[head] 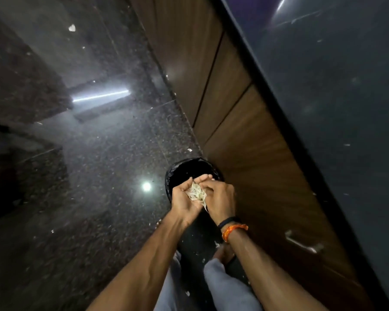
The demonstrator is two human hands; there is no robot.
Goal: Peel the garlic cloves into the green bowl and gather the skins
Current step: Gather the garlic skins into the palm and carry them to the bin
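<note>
Dark speckled stone floor (94,153), wooden cabinet fronts (245,140) on my right. Black-lined bin (190,168) directly below and just beyond my hands. Left hand (185,202) cupped under garlic skins (197,193); right hand (220,199) curls fingers onto pile. Green bowl out of sight. Next, I judge: tip forward.

— What is staying out of sight here?
— The cupped left hand (184,198) and right hand (218,196) are covering most of the pale papery garlic skins (197,194) and part of the black-lined round bin (189,167).
— And the edges?
— Both forearms are running off the bottom; the floor specks are blurring.
</note>
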